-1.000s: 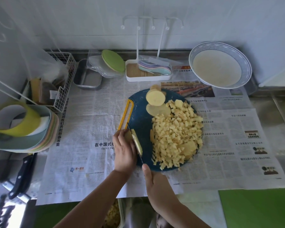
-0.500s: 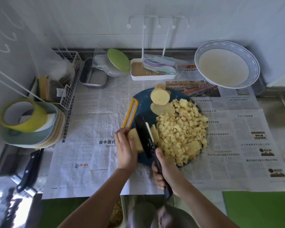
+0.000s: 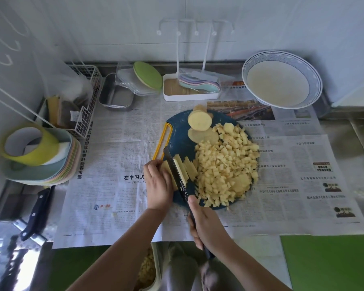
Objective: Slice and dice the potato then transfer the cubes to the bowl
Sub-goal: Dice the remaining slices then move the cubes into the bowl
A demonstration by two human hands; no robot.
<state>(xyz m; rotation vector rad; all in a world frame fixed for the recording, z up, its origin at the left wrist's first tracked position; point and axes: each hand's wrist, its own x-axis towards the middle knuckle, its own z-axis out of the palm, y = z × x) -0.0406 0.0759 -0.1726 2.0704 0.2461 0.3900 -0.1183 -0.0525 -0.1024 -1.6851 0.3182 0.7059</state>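
- Many pale-yellow potato cubes (image 3: 225, 164) crowd the near-right rim of the round dark-blue cutting board (image 3: 179, 139); a nudge could spill them, well apart from the far-right blue-rimmed white bowl (image 3: 317, 85).
- Right hand (image 3: 204, 223), wrapped round the black knife (image 3: 177, 175), could skid the blade left.
- Left hand (image 3: 159, 185) pins the part-cut potato slab (image 3: 182, 170) with curled fingers just beside the blade: cut risk.

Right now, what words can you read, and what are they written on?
"在中国式": headline on the newspaper, cut off by the left hand.
"同我们共赴新春市集": vertical headline on the same newspaper.
Other newsprint, its small logos and the mark on the knife: too small or blurred to read.
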